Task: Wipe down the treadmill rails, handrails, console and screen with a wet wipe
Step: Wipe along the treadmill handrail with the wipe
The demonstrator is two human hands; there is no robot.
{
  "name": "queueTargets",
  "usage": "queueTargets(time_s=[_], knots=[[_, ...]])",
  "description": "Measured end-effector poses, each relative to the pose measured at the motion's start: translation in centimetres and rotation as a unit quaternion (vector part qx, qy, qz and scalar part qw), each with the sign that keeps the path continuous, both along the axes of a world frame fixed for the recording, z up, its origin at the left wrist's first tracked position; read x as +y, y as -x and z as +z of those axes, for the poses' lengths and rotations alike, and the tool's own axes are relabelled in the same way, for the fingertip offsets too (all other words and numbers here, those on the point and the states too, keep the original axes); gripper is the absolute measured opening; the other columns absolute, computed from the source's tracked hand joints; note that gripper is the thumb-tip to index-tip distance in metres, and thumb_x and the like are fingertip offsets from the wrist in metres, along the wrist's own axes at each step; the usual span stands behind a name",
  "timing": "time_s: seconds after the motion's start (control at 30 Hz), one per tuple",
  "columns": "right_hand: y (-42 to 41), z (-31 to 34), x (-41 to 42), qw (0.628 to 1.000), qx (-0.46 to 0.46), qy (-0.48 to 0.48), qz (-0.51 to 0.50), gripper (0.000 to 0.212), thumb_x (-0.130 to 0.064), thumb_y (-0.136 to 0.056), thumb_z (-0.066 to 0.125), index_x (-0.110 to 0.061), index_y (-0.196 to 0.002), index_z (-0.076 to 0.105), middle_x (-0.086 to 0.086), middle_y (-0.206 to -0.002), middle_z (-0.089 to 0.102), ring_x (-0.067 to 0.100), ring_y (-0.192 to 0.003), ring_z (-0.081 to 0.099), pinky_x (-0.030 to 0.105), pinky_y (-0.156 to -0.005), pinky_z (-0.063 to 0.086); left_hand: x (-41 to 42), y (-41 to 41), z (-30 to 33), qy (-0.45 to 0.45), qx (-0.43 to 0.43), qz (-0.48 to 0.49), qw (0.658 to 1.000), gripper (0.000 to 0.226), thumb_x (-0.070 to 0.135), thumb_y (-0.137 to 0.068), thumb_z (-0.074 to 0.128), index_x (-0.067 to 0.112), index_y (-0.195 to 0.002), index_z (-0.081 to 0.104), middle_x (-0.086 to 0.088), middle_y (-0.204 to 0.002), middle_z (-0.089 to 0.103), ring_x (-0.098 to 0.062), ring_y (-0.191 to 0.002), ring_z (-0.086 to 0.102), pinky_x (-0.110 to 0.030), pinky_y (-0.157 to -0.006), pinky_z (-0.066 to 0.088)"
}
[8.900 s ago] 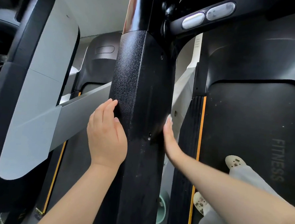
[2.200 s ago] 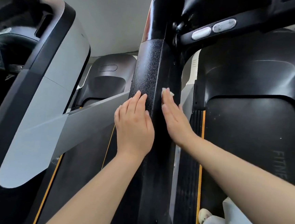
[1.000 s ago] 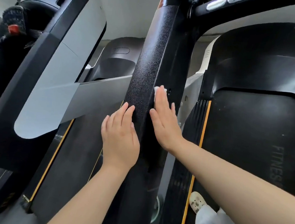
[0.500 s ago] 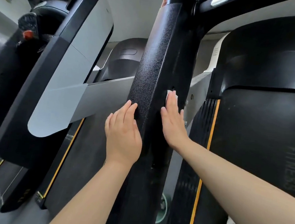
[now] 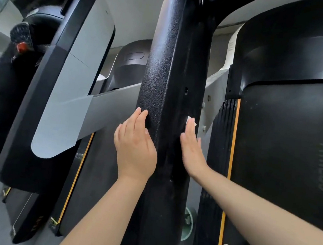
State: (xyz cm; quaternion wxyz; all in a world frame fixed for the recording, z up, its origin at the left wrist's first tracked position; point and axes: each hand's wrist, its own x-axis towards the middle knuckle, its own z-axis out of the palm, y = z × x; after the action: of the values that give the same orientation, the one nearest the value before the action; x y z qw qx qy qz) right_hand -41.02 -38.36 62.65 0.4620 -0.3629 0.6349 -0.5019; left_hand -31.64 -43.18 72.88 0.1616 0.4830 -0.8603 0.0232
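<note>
**Two hands flat on a treadmill upright, wipe under the right palm**

Head view: a black textured upright post [image 5: 165, 95] runs from 12 o'clock down to 6 o'clock through the middle of the frame. The right hand [image 5: 191, 150] lies flat on its right face, fingers straight, pressing a white wet wipe [image 5: 188, 120] whose edge peeks out at the fingertips. The left hand [image 5: 134, 151] rests open on the post's left face, holding nothing. The post's long axis points toward 12 o'clock from the wipe, so the stroke likely runs along it; the right hand is the nearer one. At 3 o'clock lies a black running belt [image 5: 287, 153] with an orange strip. At 9 o'clock stands a grey neighbouring treadmill arm [image 5: 72, 87]. Nothing blocks the post above the wipe.
</note>
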Motion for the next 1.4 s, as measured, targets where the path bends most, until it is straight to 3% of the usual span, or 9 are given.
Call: queueTargets(time_s=[0.2, 0.43, 0.57, 0.7, 0.9, 1.07, 1.17, 1.27, 1.4], knots=[[-1.7, 2.4, 1.5, 0.982, 0.119, 0.142, 0.026, 0.058, -0.059, -0.094, 0.002, -0.033, -0.141, -0.019, -0.024, -0.147, -0.028, -0.001, -0.138, -0.027, 0.025, -0.111, -0.022, -0.1, 0.0, -0.1, 0.002, 0.009, -0.002, 1.000, 0.051, 0.017, -0.086, 0.026, 0.007, -0.129, 0.051, -0.008, -0.137, 0.050, -0.027, -0.122, 0.049, -0.047, -0.106, 0.031], [0.5, -2.3, -0.6, 0.997, -0.052, -0.057, -0.021, 0.051, -0.038, -0.101, 0.008, -0.031, -0.144, -0.019, -0.011, -0.157, -0.015, 0.003, -0.144, -0.011, 0.038, -0.117, -0.013, 0.0, 0.0, 0.0, 0.002, 0.006, -0.008, 1.000, 0.051, 0.017, -0.087, 0.026, 0.006, -0.130, 0.050, -0.008, -0.138, 0.049, -0.027, -0.123, 0.047, -0.049, -0.105, 0.033], [-4.7, 0.6, 5.1, 0.998, 0.002, 0.065, 0.020, 0.053, -0.048, -0.098, 0.008, -0.036, -0.137, -0.026, -0.027, -0.144, -0.035, -0.003, -0.137, -0.027, 0.028, -0.114, -0.020, -0.1, -0.1, -0.1, 0.011, 0.003, -0.005, 1.000, 0.050, 0.016, -0.087, 0.026, 0.007, -0.130, 0.050, -0.008, -0.138, 0.049, -0.026, -0.123, 0.047, -0.047, -0.105, 0.032], [-1.3, 2.4, 0.7, 0.987, 0.109, 0.119, 0.017, 0.061, -0.042, -0.093, 0.009, -0.025, -0.147, -0.013, -0.018, -0.152, -0.021, -0.005, -0.137, -0.024, 0.028, -0.112, -0.019, -0.1, 0.0, -0.2, 0.011, 0.007, -0.004, 1.000, 0.050, 0.015, -0.087, 0.027, 0.006, -0.129, 0.051, -0.008, -0.137, 0.050, -0.027, -0.122, 0.048, -0.048, -0.104, 0.033], [1.3, -2.3, -1.6, 0.994, -0.076, -0.063, -0.043, 0.050, -0.027, -0.104, 0.010, -0.027, -0.148, -0.013, -0.008, -0.159, -0.011, 0.005, -0.144, -0.009, 0.037, -0.117, -0.010, 0.1, 0.0, 0.0, -0.001, 0.010, -0.002, 1.000, 0.045, 0.005, -0.087, 0.035, 0.007, -0.130, 0.049, -0.007, -0.139, 0.048, -0.028, -0.125, 0.046, -0.051, -0.106, 0.031], [-5.6, -0.3, 5.4, 0.999, -0.011, 0.053, -0.001, 0.060, -0.062, -0.090, -0.001, -0.035, -0.139, -0.024, -0.022, -0.148, -0.031, -0.005, -0.137, -0.027, 0.021, -0.112, -0.020, 0.1, 0.0, 0.0, 0.001, 0.015, -0.003, 1.000, 0.045, 0.006, -0.087, 0.035, 0.007, -0.129, 0.050, -0.007, -0.138, 0.049, -0.027, -0.123, 0.047, -0.050, -0.106, 0.031], [-2.1, 0.1, 1.4, 0.997, 0.032, 0.072, -0.019, 0.054, -0.053, -0.095, 0.000, -0.034, -0.142, -0.018, -0.021, -0.149, -0.027, -0.003, -0.138, -0.024, 0.025, -0.112, -0.020, 0.1, -0.1, 0.0, -0.003, 0.016, -0.002, 1.000, 0.045, 0.005, -0.086, 0.036, 0.007, -0.130, 0.050, -0.007, -0.138, 0.049, -0.027, -0.124, 0.046, -0.048, -0.106, 0.031], [1.7, -1.7, -3.2, 0.995, -0.068, -0.021, -0.072, 0.054, -0.034, -0.097, 0.010, -0.032, -0.150, 0.000, -0.011, -0.159, -0.004, 0.002, -0.143, -0.006, 0.039, -0.115, -0.011, 0.1, 0.0, 0.0, -0.006, 0.019, 0.001, 1.000, 0.045, 0.004, -0.087, 0.036, 0.007, -0.130, 0.050, -0.007, -0.138, 0.049, -0.028, -0.124, 0.046, -0.047, -0.107, 0.029], [-0.3, -4.0, -0.6, 0.973, -0.189, -0.119, -0.064, 0.054, -0.045, -0.099, 0.006, -0.031, -0.149, -0.009, -0.011, -0.158, -0.007, 0.008, -0.144, -0.009, 0.036, -0.114, -0.013, 0.2, 0.1, 0.2, -0.012, 0.019, 0.004, 1.000, 0.045, 0.005, -0.087, 0.036, 0.007, -0.130, 0.049, -0.007, -0.139, 0.048, -0.027, -0.125, 0.045, -0.048, -0.109, 0.028]])
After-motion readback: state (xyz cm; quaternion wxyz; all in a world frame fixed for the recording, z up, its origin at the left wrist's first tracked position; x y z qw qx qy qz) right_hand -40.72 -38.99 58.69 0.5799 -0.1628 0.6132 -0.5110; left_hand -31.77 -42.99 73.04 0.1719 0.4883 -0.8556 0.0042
